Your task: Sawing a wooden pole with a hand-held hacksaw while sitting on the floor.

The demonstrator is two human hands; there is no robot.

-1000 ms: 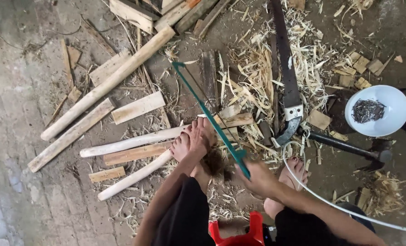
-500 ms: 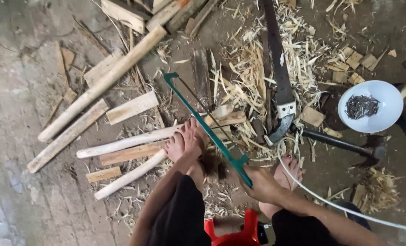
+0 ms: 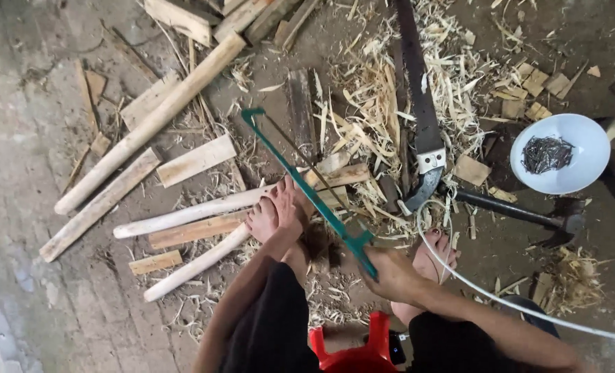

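head view: right hand [image 3: 390, 276] drew green hacksaw [image 3: 307, 186] back, lower.

A single view is given, taken from a head-worn camera aimed steeply down; the floor [image 3: 17, 207] is seen from sitting height, fairly close; the wearer's knees and feet are framed at the lower edge; no second view is offered

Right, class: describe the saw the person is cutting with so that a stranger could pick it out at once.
Start at the white bowl on the right of the littered floor and go left, past the long dark saw blade, to the person's bare feet. The green frame saw slants there, its handle in the right hand. Its thin open green frame sets it apart from the pale wooden sticks.
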